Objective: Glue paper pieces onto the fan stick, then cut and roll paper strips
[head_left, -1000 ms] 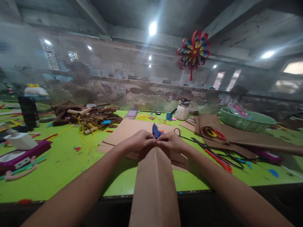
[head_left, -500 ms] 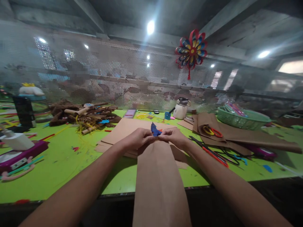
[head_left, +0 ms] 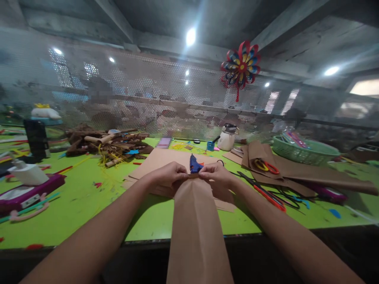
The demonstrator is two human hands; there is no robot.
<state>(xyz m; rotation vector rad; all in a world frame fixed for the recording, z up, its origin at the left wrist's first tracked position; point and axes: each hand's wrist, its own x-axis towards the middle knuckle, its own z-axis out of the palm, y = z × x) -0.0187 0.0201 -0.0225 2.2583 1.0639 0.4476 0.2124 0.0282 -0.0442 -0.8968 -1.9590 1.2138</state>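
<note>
A long strip of brown paper (head_left: 197,228) runs from the table's edge toward me, its far end raised a little in a fold. My left hand (head_left: 174,175) pinches the left corner of that far end. At the right corner, my right hand (head_left: 217,173) pinches the same paper between thumb and fingers. Just beyond the fingertips lies a blue glue gun (head_left: 195,163) with an orange trigger; neither hand appears to grip it. Flat brown paper sheets (head_left: 161,159) lie stacked beneath and behind the hands.
Orange-handled scissors (head_left: 265,195) and a black cable lie right of my forearm. Farther right are brown paper rolls (head_left: 310,173) and a green basket (head_left: 304,152). A purple power strip (head_left: 35,193) sits left, a pile of brown scraps (head_left: 109,142) behind it. A white bottle (head_left: 227,139) stands at the back.
The far edge of the paper strip now shows a darker folded band between my hands. Both hands stay pinched at the corners. The whole view has shifted slightly.
</note>
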